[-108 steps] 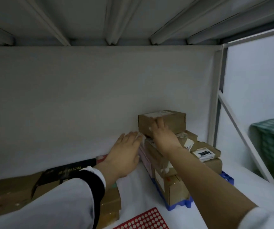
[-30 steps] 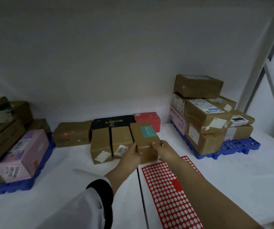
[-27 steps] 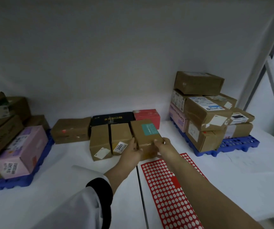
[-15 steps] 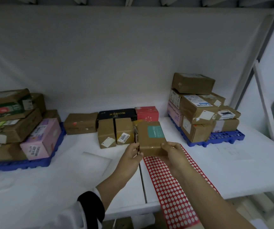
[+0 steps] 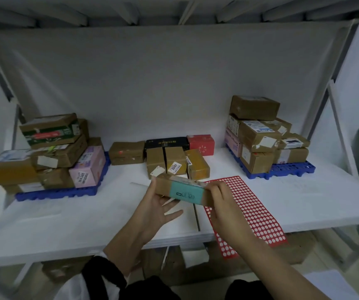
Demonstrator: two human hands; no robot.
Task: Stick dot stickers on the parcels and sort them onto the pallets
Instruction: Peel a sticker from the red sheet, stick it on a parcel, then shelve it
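Brown teal-labelled parcel [image 5: 182,191] is held off the table, just above the far left corner of the red dot-sticker sheet [image 5: 252,215]. Left hand [image 5: 157,210] cradles it from below, fingers spread and straight. Right hand [image 5: 224,202] grips its right end, fingers curled round. We see no dot on the faces visible.

We judge the step as parcel picked and labelling due. Next we need one hand free to peel a dot from the sheet. Left pallet [image 5: 61,192] lies well left of the sheet, and right pallet [image 5: 282,173] is just beyond its far right corner.
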